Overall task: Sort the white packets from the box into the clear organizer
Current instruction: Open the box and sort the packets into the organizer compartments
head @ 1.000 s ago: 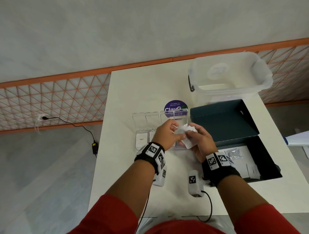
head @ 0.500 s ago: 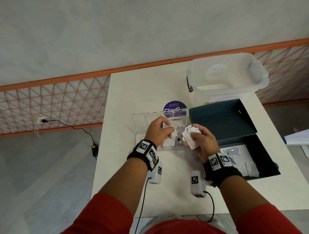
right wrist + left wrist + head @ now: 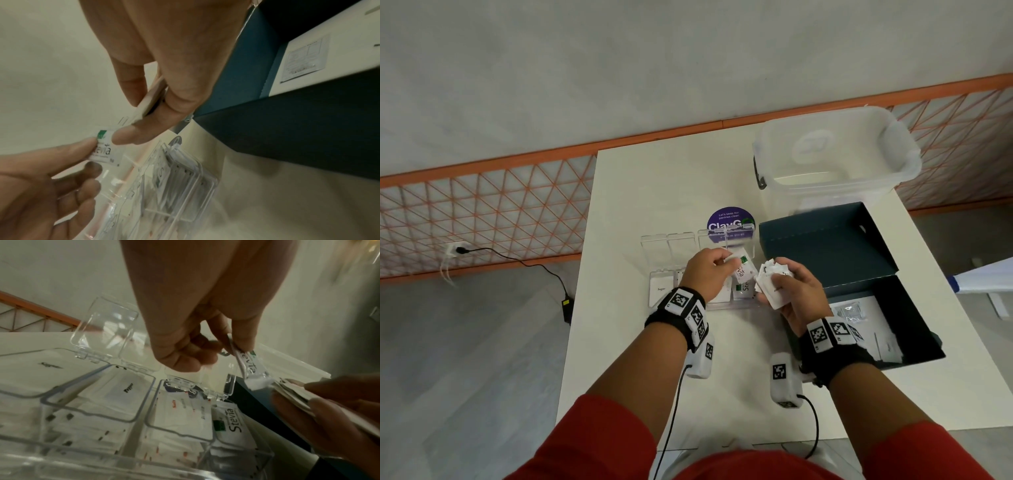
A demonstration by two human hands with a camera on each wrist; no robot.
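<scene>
My left hand point(image 3: 710, 272) pinches a white Stevia packet point(image 3: 742, 265) point(image 3: 252, 367) point(image 3: 106, 151) above the right end of the clear organizer point(image 3: 666, 255) point(image 3: 98, 410). Its lids stand open and its compartments hold white packets marked Sugar, Pepper, Salt and Stevia. My right hand point(image 3: 796, 294) grips a stack of white packets point(image 3: 774, 282) point(image 3: 148, 102) just right of the organizer, close to the left hand's packet. The dark box point(image 3: 914, 308) lies open to the right, with a few packets and a paper sheet inside.
A large clear plastic tub point(image 3: 835, 161) stands at the table's back right. A round purple sticker point(image 3: 729, 222) lies behind the organizer. The white table point(image 3: 654, 188) ends at my left, with a cable and socket on the floor beyond.
My left hand went from the stack to the organizer, then came back right and now holds a Stevia packet beside the stack. My right hand moved slightly right with the stack.
</scene>
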